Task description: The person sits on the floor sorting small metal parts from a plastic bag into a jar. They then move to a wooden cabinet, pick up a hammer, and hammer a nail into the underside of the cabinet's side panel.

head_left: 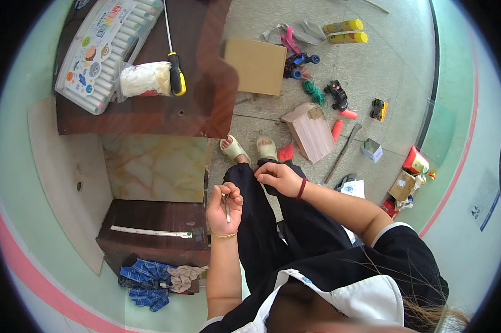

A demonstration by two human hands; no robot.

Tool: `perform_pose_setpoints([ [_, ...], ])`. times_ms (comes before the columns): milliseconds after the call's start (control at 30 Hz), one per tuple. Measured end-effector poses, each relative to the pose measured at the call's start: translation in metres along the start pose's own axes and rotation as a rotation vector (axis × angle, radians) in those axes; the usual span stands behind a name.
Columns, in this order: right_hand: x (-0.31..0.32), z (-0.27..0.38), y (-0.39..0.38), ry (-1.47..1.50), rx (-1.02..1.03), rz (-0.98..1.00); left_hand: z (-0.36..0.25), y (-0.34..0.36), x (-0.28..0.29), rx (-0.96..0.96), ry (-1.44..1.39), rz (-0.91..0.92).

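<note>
The person near me wears a loose black top (411, 266) with short sleeves; white trim (392, 230) edges the right sleeve (410, 244), and a bit of white shows at the left cuff (211, 321) too. A broad white collar (367, 297) spreads over the dark cloth, with small blue marks (305, 280) near its front edge. Black trousers (256, 233), roomy and creased, run down to cream open-toed slippers (266, 149) with wide straps. Behind the left hand (218, 212), a thin gold-coloured bracelet (223, 235) circles the wrist, and behind the right hand (281, 178) I make out a dark red band (301, 188). Long, loose strands of hair (424, 308) hang by the right shoulder
</note>
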State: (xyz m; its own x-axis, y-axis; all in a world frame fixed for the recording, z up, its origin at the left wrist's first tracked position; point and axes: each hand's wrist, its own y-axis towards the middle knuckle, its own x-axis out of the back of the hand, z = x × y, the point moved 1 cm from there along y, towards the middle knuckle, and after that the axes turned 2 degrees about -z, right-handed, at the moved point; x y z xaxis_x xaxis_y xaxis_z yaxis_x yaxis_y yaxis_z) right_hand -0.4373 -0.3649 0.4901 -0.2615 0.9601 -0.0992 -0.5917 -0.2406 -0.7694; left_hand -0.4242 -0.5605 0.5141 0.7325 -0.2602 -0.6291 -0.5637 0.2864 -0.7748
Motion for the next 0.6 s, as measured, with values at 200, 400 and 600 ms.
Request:
perform_pose_setpoints([
  [200, 0.027, -0.003, 0.026, -0.069, -0.077, -0.002, 0.002, 0.017, 0.009, 0.015, -0.266, -0.018],
  [400, 0.09, -0.026, 0.113, -0.38, 0.082, -0.092, 0.02, 0.076, 0.075, -0.133, -0.32, -0.336],
  [600, 0.21, -0.065, 0.259, -0.57, -0.026, -0.235, 0.042, 0.147, 0.124, -0.228, -0.275, -0.214],
])
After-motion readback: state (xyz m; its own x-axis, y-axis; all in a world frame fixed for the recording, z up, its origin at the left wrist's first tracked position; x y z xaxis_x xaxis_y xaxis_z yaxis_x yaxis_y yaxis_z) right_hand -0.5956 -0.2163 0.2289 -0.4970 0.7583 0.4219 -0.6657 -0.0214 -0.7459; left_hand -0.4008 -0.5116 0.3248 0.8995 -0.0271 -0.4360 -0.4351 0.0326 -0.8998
